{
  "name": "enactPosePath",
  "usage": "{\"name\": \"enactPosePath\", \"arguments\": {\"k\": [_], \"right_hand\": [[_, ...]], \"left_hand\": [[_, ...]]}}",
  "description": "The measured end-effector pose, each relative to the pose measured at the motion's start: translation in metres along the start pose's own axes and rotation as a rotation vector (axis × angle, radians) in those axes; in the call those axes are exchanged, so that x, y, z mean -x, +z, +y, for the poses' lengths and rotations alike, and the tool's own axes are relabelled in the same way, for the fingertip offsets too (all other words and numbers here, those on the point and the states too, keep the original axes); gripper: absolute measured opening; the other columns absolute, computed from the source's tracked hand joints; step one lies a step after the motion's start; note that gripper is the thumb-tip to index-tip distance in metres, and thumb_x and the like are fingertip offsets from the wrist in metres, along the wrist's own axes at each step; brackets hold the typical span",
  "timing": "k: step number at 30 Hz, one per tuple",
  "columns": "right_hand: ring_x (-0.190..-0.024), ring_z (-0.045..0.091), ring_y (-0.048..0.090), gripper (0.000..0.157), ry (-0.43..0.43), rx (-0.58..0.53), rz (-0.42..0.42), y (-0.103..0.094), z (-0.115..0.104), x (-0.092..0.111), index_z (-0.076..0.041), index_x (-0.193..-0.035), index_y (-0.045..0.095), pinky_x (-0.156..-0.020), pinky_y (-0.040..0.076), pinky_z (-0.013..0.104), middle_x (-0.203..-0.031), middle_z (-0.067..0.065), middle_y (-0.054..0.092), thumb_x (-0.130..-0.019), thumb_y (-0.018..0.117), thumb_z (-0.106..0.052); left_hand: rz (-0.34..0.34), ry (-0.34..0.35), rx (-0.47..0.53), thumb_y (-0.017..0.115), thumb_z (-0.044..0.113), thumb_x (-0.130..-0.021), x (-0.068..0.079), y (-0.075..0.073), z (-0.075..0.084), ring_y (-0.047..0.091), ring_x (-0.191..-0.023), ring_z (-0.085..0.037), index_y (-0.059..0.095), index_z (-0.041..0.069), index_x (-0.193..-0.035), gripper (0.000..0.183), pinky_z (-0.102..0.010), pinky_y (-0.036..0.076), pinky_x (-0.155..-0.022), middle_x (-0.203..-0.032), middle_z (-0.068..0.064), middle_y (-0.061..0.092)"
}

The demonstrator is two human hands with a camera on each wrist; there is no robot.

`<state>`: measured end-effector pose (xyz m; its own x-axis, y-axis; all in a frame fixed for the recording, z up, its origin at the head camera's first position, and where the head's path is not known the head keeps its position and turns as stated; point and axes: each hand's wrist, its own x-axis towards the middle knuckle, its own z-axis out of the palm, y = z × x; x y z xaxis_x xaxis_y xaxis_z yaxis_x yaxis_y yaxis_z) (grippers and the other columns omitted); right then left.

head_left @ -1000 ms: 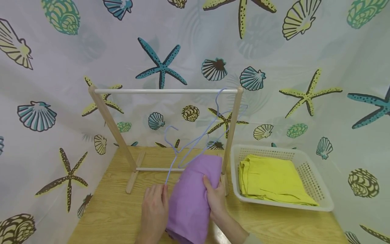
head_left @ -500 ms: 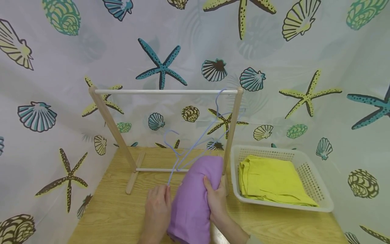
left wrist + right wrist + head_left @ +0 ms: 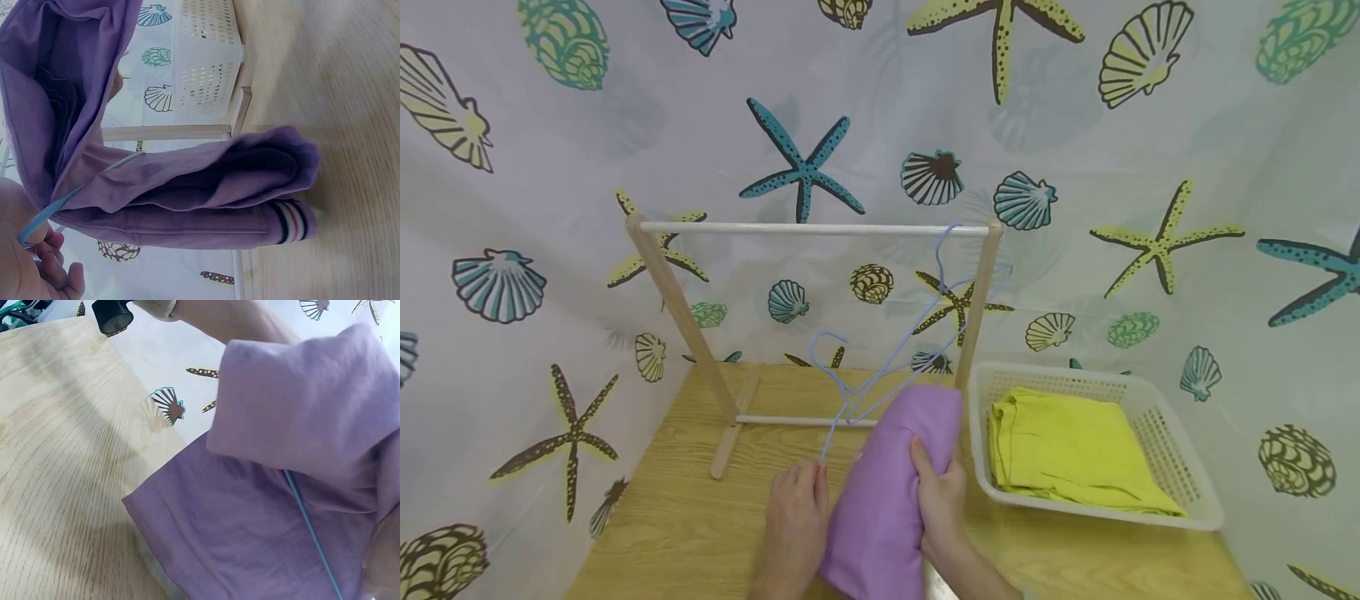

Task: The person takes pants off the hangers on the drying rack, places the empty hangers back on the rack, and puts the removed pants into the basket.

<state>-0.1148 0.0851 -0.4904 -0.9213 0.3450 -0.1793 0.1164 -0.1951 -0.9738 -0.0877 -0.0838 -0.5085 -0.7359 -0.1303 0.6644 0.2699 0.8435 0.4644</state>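
A blue wire hanger (image 3: 829,437) leans with its hook upward in the middle of the head view. My left hand (image 3: 793,521) pinches one end of it, thumb on top. Folded over the hanger is a purple garment (image 3: 876,508), which my right hand (image 3: 942,500) grips from the right side, thumb on its face. In the left wrist view the folds gape toward the camera, and a striped band (image 3: 290,222) trims one lower end. The hanger's bar (image 3: 312,531) runs under the upper fold in the right wrist view. Cloth hides most of my right fingers.
Behind stands a small wooden rack with a white rail (image 3: 805,228). Another blue hanger (image 3: 917,321) hangs at the rail's right end. To the right, a white basket (image 3: 1206,508) holds folded yellow cloth (image 3: 1075,450). A shell-patterned curtain (image 3: 850,67) surrounds the wooden table (image 3: 655,533).
The held hanger and garment have shifted slightly right, and the hook sits a little lower. Both hands keep their holds, and the head view has shifted slightly.
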Motion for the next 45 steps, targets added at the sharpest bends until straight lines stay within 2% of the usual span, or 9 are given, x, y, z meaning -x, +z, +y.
{"name": "enactPosePath", "arguments": {"k": [3, 8, 17, 26, 36, 39, 42, 45], "right_hand": [[-0.092, 0.009, 0.067, 0.050, 0.015, -0.012, 0.017, -0.002, -0.003, 0.001, -0.003, -0.134, 0.062, -0.087, 0.055, 0.024, -0.105, 0.001, 0.072, -0.101, 0.071, -0.038], [-0.084, 0.007, 0.068, 0.042, 0.022, -0.065, 0.010, -0.004, -0.008, 0.003, -0.004, -0.125, 0.063, -0.080, 0.056, 0.023, -0.092, -0.008, 0.070, -0.101, 0.071, -0.037], [-0.084, 0.007, 0.068, 0.039, 0.010, -0.081, 0.031, -0.004, -0.021, 0.010, -0.007, -0.125, 0.063, -0.081, 0.056, 0.023, -0.092, -0.009, 0.070, -0.101, 0.072, -0.036], [-0.082, 0.006, 0.069, 0.042, 0.056, -0.112, 0.029, -0.009, -0.037, 0.012, -0.010, -0.125, 0.063, -0.079, 0.056, 0.023, -0.089, -0.011, 0.071, -0.100, 0.071, -0.043], [-0.091, 0.006, 0.067, 0.061, 0.077, -0.135, 0.002, -0.015, -0.051, 0.015, -0.014, -0.149, 0.051, -0.085, 0.055, 0.023, -0.103, -0.011, 0.068, -0.101, 0.069, -0.047], [-0.091, 0.006, 0.067, 0.060, 0.084, -0.135, -0.002, -0.017, -0.056, 0.016, -0.015, -0.147, 0.051, -0.084, 0.056, 0.024, -0.101, -0.011, 0.068, -0.101, 0.069, -0.048], [-0.085, 0.007, 0.069, 0.055, 0.097, -0.144, -0.003, -0.018, -0.060, 0.017, -0.012, -0.137, 0.056, -0.081, 0.057, 0.025, -0.094, -0.011, 0.069, -0.100, 0.069, -0.049], [-0.085, 0.006, 0.069, 0.055, 0.103, -0.167, -0.003, -0.020, -0.064, 0.017, -0.012, -0.138, 0.056, -0.081, 0.057, 0.024, -0.093, -0.012, 0.070, -0.100, 0.069, -0.049]], "left_hand": [[0.004, -0.001, -0.006, 0.073, 0.001, -0.092, 0.001, 0.001, 0.000, 0.048, -0.064, -0.017, 0.060, 0.005, -0.082, 0.018, -0.029, 0.039, -0.055, -0.068, -0.004, 0.054], [0.008, 0.004, -0.017, 0.073, 0.002, -0.093, 0.002, 0.002, 0.000, 0.047, -0.063, -0.018, 0.059, 0.005, -0.081, 0.018, -0.029, 0.037, -0.054, -0.067, -0.004, 0.053], [-0.003, 0.004, -0.033, 0.073, 0.003, -0.093, 0.001, 0.000, 0.000, 0.047, -0.062, -0.019, 0.058, 0.006, -0.079, 0.021, -0.031, 0.037, -0.055, -0.066, -0.004, 0.053], [-0.024, 0.005, -0.051, 0.073, 0.003, -0.094, 0.002, 0.000, -0.004, 0.046, -0.062, -0.018, 0.058, 0.005, -0.079, 0.021, -0.030, 0.038, -0.055, -0.065, -0.003, 0.053], [-0.092, -0.033, -0.067, 0.072, 0.003, -0.095, 0.003, -0.001, -0.006, 0.041, -0.061, -0.011, 0.060, 0.005, -0.081, 0.019, -0.022, 0.031, -0.055, -0.064, -0.001, 0.049], [-0.080, -0.028, -0.075, 0.073, 0.004, -0.095, 0.003, 0.000, -0.007, 0.042, -0.061, -0.013, 0.060, 0.004, -0.081, 0.019, -0.023, 0.032, -0.054, -0.064, -0.002, 0.050], [-0.070, -0.029, -0.076, 0.072, 0.004, -0.095, 0.004, 0.001, -0.008, 0.042, -0.061, -0.014, 0.060, 0.005, -0.080, 0.020, -0.024, 0.033, -0.054, -0.064, -0.002, 0.050], [-0.073, -0.032, -0.072, 0.071, 0.004, -0.096, 0.004, 0.001, -0.009, 0.043, -0.061, -0.014, 0.060, 0.004, -0.079, 0.020, -0.024, 0.033, -0.054, -0.064, -0.003, 0.051]]}}
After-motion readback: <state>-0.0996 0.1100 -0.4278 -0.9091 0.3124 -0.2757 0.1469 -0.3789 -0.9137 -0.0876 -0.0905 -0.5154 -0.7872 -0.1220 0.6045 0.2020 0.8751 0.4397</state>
